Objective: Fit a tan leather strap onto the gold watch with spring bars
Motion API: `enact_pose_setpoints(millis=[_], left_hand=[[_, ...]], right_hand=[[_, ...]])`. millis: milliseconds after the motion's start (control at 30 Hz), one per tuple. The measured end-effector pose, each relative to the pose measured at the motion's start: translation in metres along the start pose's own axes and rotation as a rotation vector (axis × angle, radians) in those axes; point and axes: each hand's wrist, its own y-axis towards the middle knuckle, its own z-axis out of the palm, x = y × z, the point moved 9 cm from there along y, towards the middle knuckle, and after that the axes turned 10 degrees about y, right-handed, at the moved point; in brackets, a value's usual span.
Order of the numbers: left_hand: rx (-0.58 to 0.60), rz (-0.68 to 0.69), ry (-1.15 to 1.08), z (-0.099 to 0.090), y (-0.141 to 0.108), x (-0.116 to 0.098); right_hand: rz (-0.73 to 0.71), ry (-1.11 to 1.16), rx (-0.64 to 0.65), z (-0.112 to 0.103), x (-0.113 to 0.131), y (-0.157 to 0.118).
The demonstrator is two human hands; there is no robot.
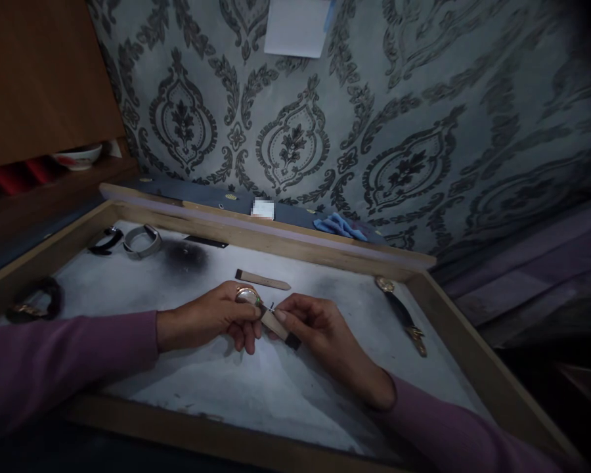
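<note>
Near the middle of the wooden tray [285,426], my left hand [221,313] is closed on a round watch case [247,296] with a gold-coloured rim. A short strap piece [274,325], pale with a dark end, slants down to the right from the case. My right hand [320,328] pinches at the strap near the case, with a small thin dark item sticking up by its fingertips, too small to name. Behind my hands a loose strap piece [263,280] lies flat on the white tray floor.
Several watches lie at the tray's left, among them a silver one [142,242] and a dark one [35,300]. A gold watch with a dark strap [402,312] is at the right. Blue cloth [341,226] sits behind the back edge; a bowl [79,157] stands on the left shelf.
</note>
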Motion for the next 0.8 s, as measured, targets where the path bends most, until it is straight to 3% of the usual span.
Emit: enact_pose_setpoints(millis=[800], left_hand=[[-0.02, -0.005, -0.014, -0.0025, 0.002, 0.0029]], right_hand=[[0.031, 0.083, 0.008, 0.0032, -0.0025, 0.0008]])
